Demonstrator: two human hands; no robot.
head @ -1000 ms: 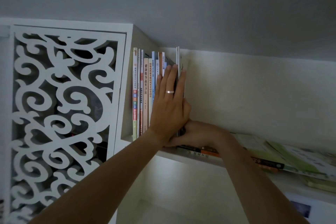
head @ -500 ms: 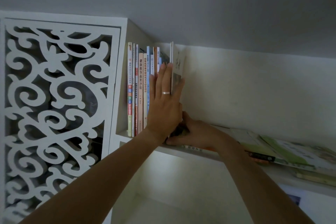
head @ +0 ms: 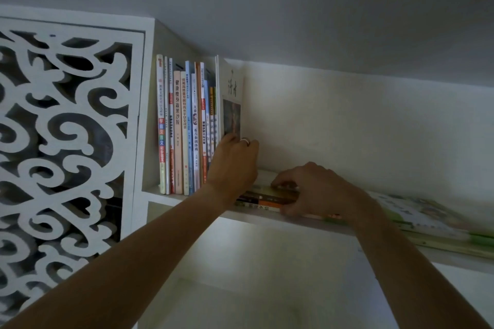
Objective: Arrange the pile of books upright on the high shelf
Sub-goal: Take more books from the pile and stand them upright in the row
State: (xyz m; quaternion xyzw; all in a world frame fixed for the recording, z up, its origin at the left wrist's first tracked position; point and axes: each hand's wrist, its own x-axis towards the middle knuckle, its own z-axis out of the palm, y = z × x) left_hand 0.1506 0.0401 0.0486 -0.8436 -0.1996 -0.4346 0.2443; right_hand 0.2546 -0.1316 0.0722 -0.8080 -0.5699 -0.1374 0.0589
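White shelf (head: 165, 196): upright books (head: 187, 128), spines outward; pile (head: 267, 196) flat.

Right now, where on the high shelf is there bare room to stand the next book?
Bare room: the strip of shelf board between the left hand steadying the upright row and the right hand, back to the wall. Crowded: the row to the left; the flat pile at the front edge under the right hand; green books lying farther right.
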